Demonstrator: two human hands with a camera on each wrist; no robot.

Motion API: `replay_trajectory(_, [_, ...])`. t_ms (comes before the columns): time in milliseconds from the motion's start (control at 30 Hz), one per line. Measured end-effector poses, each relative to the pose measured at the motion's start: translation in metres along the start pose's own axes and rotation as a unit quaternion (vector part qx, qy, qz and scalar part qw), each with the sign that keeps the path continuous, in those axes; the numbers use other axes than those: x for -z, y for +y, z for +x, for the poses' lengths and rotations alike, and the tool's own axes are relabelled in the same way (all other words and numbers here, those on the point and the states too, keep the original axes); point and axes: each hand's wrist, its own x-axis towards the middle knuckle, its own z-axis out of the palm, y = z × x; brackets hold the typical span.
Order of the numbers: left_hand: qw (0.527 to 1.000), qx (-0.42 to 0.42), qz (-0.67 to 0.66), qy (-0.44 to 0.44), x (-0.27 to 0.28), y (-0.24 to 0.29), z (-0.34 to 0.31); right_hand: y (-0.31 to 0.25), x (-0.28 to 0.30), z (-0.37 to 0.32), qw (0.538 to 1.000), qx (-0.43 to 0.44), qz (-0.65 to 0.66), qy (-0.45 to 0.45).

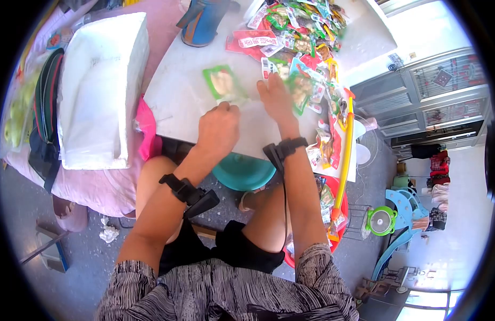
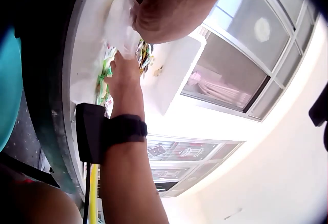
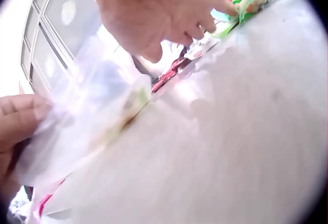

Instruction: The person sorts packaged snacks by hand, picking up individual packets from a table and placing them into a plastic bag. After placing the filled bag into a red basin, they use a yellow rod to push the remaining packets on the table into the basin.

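Observation:
My left hand [image 1: 220, 128] pinches the edge of a clear plastic bag [image 3: 77, 116], which stretches out from the fingers over the white tabletop [image 1: 175, 99]. A green-edged packet with pale contents [image 1: 223, 83] lies just beyond that hand and shows blurred through the film in the right wrist view. My right hand [image 1: 278, 101] reaches to the near edge of a heap of small snack packets [image 1: 295, 40]. Its fingers [image 3: 205, 21] are loosely spread, with the fingertips right at a green and clear packet [image 3: 251, 1]. In the left wrist view the bag hangs below the left fist.
At the back stands a blue container [image 1: 200, 27]. A white foam box [image 1: 103, 91] lies to the left on pink cloth, near a pink bag [image 1: 146, 128]. Under the table edge is a teal basin [image 1: 244, 172]. A yellow tube [image 1: 344, 166] runs along the right edge, over a red basin [image 1: 341, 232].

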Motion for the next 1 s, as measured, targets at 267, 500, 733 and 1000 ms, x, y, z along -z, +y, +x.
replay_trajectory(267, [0.995,0.012,-0.046,0.088,0.007,-0.003,0.004,-0.003,0.008,-0.031,0.981,0.082,-0.142,-0.107])
replay_trajectory(500, [0.993,0.027,-0.044,0.109,0.011,-0.013,0.009,-0.071,0.062,-0.137,0.976,0.061,-0.130,-0.163])
replay_trajectory(733, [0.995,-0.002,-0.056,0.080,0.007,-0.005,0.005,-0.031,0.066,-0.117,0.998,0.014,0.001,0.067])
replay_trajectory(1000, [0.993,-0.058,-0.069,0.081,-0.005,0.000,0.002,-0.024,0.044,-0.084,1.000,-0.011,-0.027,-0.010])
